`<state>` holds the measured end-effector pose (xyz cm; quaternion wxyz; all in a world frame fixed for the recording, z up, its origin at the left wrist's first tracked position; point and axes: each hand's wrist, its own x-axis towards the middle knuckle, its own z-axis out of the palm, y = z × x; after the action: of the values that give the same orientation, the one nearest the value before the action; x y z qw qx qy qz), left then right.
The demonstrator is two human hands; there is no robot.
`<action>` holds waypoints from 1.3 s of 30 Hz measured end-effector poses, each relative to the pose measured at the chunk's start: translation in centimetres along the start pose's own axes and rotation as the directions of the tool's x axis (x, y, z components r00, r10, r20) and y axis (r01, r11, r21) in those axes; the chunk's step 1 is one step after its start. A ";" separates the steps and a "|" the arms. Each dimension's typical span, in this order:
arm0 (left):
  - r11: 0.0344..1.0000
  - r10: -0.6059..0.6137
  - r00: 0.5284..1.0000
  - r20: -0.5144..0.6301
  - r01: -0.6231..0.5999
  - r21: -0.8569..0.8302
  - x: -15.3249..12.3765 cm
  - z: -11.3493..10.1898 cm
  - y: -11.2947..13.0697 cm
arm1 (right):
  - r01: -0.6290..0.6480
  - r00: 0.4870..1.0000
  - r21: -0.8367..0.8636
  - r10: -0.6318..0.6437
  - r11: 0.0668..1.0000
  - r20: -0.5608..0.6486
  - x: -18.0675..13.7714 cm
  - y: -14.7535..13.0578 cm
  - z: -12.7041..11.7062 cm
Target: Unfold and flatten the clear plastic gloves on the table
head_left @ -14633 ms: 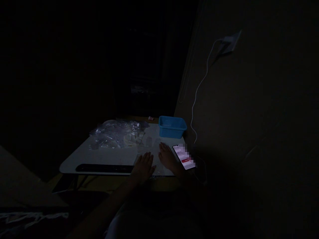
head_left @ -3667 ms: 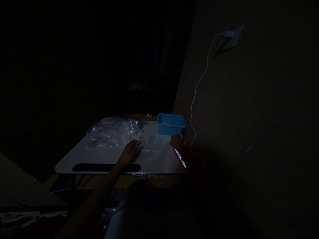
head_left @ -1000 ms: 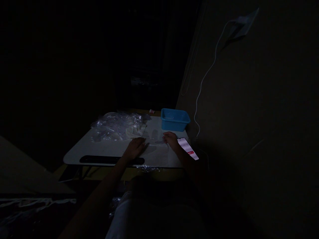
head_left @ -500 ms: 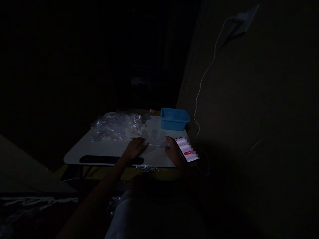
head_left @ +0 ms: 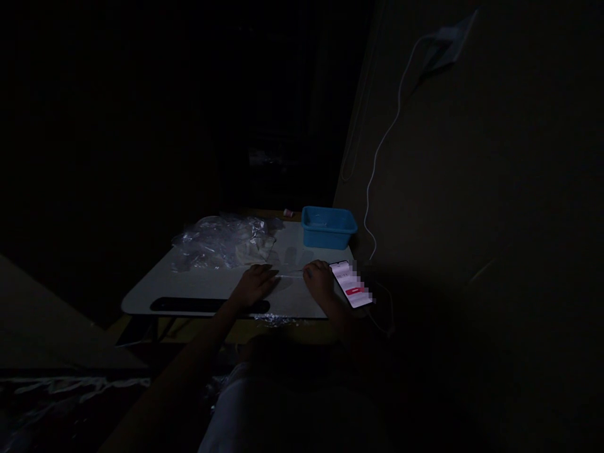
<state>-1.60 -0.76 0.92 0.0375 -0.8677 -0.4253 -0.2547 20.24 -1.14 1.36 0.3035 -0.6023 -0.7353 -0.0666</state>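
Observation:
In the dim head view, a thin clear plastic piece (head_left: 290, 275) with a shiny edge stretches between my two hands over the white table (head_left: 198, 286). My left hand (head_left: 255, 285) has its fingers closed at the left end of the plastic. At the other end, my right hand (head_left: 319, 281) is curled with its fingertips pinched on it. Darkness blurs the exact shape of the plastic. Just right of my right hand lies a lit phone (head_left: 350, 283). Beyond my left hand is a crumpled heap of clear plastic bags (head_left: 221, 242).
A blue plastic basin (head_left: 328, 236) stands at the table's back right corner. Behind the table lies a small pinkish cup-like item (head_left: 288, 213). A white charging cable (head_left: 375, 163) hangs along the right wall from a socket. A dark slot (head_left: 189, 304) runs along the front edge.
My right hand has shifted slightly left, and its spread thumb and fingers have closed on the plastic's end. My left hand stays nearly in place. The view has shifted a little.

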 end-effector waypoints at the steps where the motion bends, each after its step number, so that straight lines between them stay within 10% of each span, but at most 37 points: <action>1: 1.000 0.003 1.000 0.004 -0.003 0.007 0.0 0.0 0.0 | 0.000 1.000 -0.012 0.000 1.000 0.002 0.2 -0.3 0.1; 20: 0.995 -0.101 0.982 0.159 0.104 -0.011 0.5 -0.8 0.9 | 0.197 0.972 -0.051 -0.188 0.979 0.140 0.4 -1.9 0.1; 30: 0.991 0.082 0.994 0.077 -0.072 -0.116 3.0 2.2 1.7 | 0.244 0.956 0.074 -0.252 0.967 0.151 0.5 -1.8 0.1; 39: 0.997 0.075 0.996 0.048 -0.073 -0.024 2.5 2.5 1.9 | 0.049 0.997 0.099 -0.054 0.994 0.049 -0.1 0.6 -0.3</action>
<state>2.12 0.51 0.22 0.0267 -0.8892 -0.3907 -0.2366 20.87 -1.21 1.34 0.3115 -0.5691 -0.7607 -0.0228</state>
